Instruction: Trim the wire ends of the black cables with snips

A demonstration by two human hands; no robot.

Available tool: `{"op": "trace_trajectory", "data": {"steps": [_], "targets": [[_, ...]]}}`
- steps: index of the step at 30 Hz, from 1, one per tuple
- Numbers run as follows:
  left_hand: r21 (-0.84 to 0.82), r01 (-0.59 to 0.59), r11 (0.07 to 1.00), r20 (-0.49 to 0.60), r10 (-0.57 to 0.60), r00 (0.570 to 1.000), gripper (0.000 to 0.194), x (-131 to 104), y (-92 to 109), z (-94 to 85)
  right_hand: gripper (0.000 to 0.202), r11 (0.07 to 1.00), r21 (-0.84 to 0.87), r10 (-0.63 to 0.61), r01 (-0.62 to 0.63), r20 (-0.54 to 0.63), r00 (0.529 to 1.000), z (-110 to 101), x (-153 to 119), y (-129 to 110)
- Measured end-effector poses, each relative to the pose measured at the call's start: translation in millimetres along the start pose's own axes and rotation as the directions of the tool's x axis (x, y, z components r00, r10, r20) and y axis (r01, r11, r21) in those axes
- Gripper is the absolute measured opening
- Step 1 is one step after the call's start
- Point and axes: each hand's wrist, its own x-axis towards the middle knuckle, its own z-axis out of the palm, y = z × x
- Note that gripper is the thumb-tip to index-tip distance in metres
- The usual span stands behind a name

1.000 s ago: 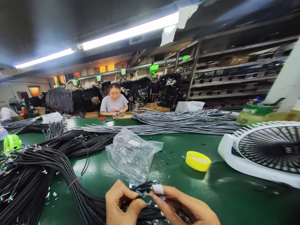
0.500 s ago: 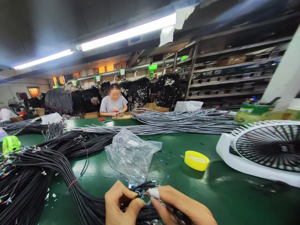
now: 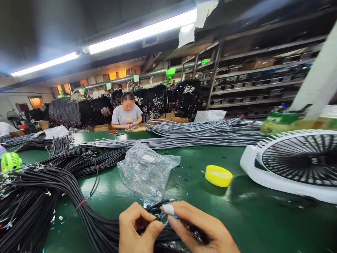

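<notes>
Black cable ends (image 3: 158,211) are pinched between both hands at the near edge of the worktop (image 3: 250,214); left hand (image 3: 137,230) fingers closed on the cables; right hand (image 3: 202,230) fingers closed on the stripped coloured wires; a taped fingertip (image 3: 168,209) is noted; fine wires could be snapped or mis-sorted if pulled hard; the bag (image 3: 147,170) lies just beyond.

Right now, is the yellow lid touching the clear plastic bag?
Apart. The head view shows the yellow lid lying right of the clear plastic bag, with a plain strip of bare green table between them.
</notes>
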Motion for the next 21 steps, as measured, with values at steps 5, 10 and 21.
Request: {"op": "trace_trajectory", "data": {"steps": [5, 10, 21], "targets": [[0.003, 0.05, 0.999, 0.032, -0.05, 0.998, 0.028, 0.5, 2.8, -1.3, 0.019, 0.999, -0.035, 0.018, -0.018, 0.008, 1.0, 0.2, -1.3, 0.7], [0.007, 0.097, 0.995, 0.009, -0.097, 0.995, 0.022, 0.6, 6.3, -1.0, 0.021, 0.992, -0.104, -0.085, 0.074, -0.103, 0.991, 0.9, -4.5, 0.6], [0.019, 0.038, 0.999, -0.013, -0.037, 0.999, 0.03, 0.6, 5.3, 0.4, 0.018, 0.987, -0.156, -0.064, 0.043, -0.132, 0.989, 0.8, -8.0, 5.8]]}}
